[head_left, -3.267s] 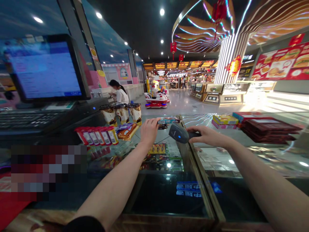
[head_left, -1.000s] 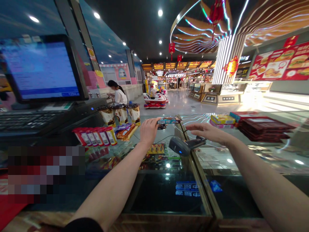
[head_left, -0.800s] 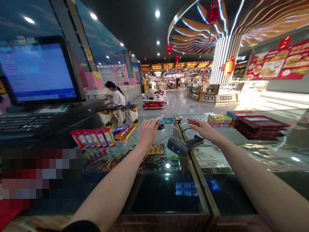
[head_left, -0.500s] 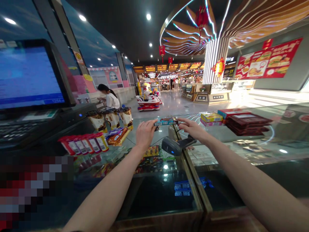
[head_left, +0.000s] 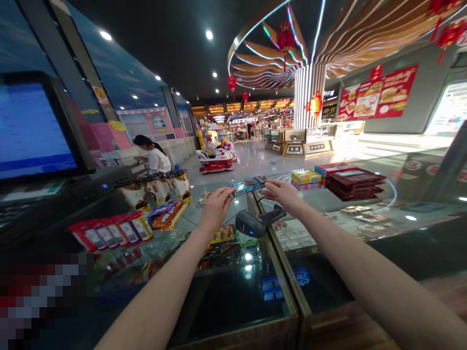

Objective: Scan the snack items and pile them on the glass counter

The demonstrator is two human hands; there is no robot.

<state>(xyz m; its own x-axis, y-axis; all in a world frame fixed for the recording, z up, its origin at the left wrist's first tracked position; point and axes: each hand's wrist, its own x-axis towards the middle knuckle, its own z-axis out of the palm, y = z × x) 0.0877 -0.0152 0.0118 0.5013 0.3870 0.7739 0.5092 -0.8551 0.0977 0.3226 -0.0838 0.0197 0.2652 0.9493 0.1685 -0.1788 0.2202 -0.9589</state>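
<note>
Flat blue box (head_left: pixel 249 185), above the far part of the glass counter (head_left: pixel 226 306), spanning the gap between your two hands. Your left hand (head_left: pixel 216 206) is closed on the box's left end, fingers bent over it, thumb hidden. Your right hand (head_left: pixel 281 193) is half open, its bent fingertips at the right end; whether these grip or merely touch cannot be told. Nearer to you, a dark handheld scanner (head_left: pixel 250 224) lies by the seam between two counter sections, its blue light showing. To the left stand three lidded cups (head_left: pixel 156 188); on their near side lie wrapped bars (head_left: pixel 168 216) and a row of red-topped packets (head_left: pixel 113 231). To the right, yellow and pink boxes (head_left: pixel 306 178) sit beside a stack of dark red packages (head_left: pixel 353 183). At far left, a monitor (head_left: pixel 32 129) is lit blue.
</note>
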